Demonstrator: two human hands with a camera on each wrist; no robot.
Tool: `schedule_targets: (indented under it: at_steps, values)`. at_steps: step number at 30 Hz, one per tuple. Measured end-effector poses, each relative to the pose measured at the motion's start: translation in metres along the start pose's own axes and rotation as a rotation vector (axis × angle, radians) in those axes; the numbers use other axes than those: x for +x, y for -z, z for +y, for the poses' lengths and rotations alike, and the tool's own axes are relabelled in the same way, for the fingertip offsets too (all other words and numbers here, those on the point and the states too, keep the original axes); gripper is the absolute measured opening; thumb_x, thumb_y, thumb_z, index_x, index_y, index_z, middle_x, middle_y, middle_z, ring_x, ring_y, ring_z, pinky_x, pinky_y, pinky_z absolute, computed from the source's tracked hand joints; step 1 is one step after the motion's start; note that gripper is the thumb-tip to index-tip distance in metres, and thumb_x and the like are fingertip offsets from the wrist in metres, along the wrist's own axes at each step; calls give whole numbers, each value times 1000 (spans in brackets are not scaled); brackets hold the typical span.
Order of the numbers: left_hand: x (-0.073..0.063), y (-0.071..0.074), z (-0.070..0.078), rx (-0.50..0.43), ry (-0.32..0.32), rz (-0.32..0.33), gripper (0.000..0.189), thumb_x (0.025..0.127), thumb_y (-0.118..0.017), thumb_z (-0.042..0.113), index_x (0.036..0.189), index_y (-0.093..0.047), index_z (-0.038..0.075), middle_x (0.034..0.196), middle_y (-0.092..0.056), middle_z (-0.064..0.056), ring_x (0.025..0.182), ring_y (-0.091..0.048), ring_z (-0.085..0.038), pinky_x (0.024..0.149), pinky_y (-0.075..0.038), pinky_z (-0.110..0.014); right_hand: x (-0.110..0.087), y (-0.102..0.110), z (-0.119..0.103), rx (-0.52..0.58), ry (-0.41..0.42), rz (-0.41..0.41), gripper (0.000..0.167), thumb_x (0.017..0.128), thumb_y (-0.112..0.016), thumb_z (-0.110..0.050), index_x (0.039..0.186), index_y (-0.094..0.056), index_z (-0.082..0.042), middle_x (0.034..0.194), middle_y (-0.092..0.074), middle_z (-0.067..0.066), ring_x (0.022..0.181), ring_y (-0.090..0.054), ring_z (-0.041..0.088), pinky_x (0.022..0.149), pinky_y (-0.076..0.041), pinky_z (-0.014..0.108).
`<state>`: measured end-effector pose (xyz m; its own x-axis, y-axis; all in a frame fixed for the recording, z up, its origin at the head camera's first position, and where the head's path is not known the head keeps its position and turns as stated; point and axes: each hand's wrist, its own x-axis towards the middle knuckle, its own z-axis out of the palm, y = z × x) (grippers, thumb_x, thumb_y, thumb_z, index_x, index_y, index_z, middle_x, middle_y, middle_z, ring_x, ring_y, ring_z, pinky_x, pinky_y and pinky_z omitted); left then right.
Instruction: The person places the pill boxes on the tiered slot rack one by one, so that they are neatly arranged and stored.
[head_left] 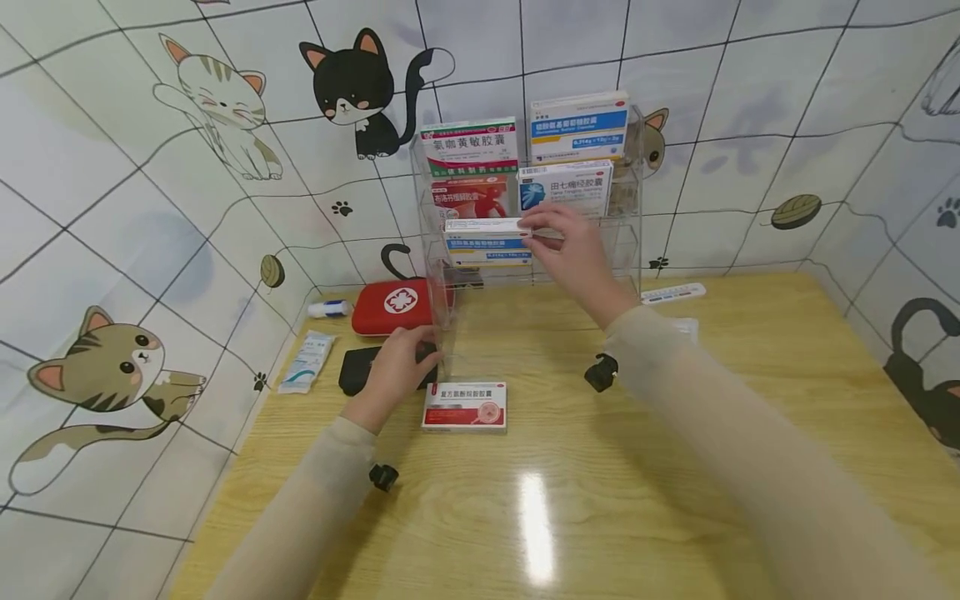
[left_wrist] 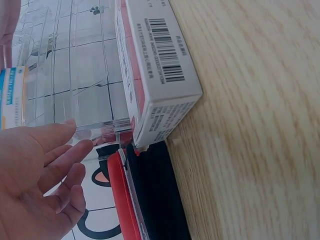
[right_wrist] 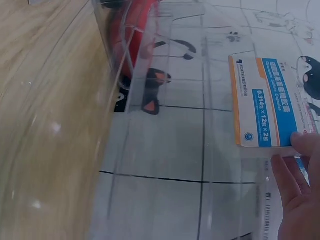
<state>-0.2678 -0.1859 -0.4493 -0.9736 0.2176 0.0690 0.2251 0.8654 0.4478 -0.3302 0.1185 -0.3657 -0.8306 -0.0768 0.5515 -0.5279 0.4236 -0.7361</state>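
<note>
My right hand [head_left: 573, 254] pinches the right end of a blue-and-white medicine box [head_left: 487, 249] at the lower left of a clear display rack [head_left: 639, 212]. In the right wrist view, thumb and fingers meet the edge of this medicine box [right_wrist: 265, 102]. My left hand [head_left: 397, 365] is at the rack's lower left side, over a black case [head_left: 358, 371]. Its fingers are loosely bent and hold nothing in the left wrist view. Just in front lies a red-and-white medicine box [head_left: 464, 407] on the table.
Upper rack tiers hold a green-and-pink box [head_left: 471, 150], a red box [head_left: 468, 198], a white box [head_left: 570, 187] and another blue-and-white box [head_left: 579, 129]. A red first-aid case [head_left: 393, 307], white tube [head_left: 329, 309] and packet [head_left: 307, 362] lie left; a thermometer strip [head_left: 673, 293] lies right.
</note>
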Motion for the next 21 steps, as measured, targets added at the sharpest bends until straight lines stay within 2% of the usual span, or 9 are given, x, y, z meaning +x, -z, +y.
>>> schedule_targets:
  at_steps: [6, 11, 15, 18, 21]
  values:
    - [2, -2, 1, 11, 6, -6, 45, 93, -79, 23, 135, -65, 17, 118, -71, -2, 109, -57, -23, 92, -57, -43, -4, -12, 8, 40, -59, -44, 20, 95, -75, -12, 115, -77, -16, 133, -61, -3, 129, -56, 12, 98, -58, 29]
    - [2, -4, -1, 11, 9, -6, 45, 93, -79, 24, 135, -65, 16, 118, -71, -2, 109, -57, -23, 92, -57, -43, -6, -18, 11, 51, -57, -46, 23, 94, -75, -7, 117, -76, -14, 135, -61, 0, 129, -58, 16, 97, -58, 30]
    - [2, -4, -1, 12, 15, -10, 46, 93, -79, 24, 135, -65, 17, 119, -71, -2, 110, -56, -23, 92, -57, -43, -9, -17, 6, 37, -82, -62, 32, 94, -74, -4, 124, -73, -12, 141, -60, 2, 135, -56, 19, 104, -55, 33]
    - [1, -3, 0, 9, 22, -12, 46, 93, -79, 24, 136, -64, 17, 119, -70, -2, 110, -56, -23, 93, -57, -43, -21, -14, -3, -9, -88, -45, 33, 93, -75, -3, 125, -72, -9, 140, -61, 5, 135, -55, 21, 108, -53, 36]
    - [1, -1, 0, 5, 25, -13, 46, 92, -79, 24, 136, -64, 17, 119, -70, -2, 110, -57, -24, 93, -57, -43, -47, -13, -12, -50, -79, -38, 30, 92, -76, -5, 121, -73, -7, 133, -64, 7, 125, -60, 23, 104, -56, 37]
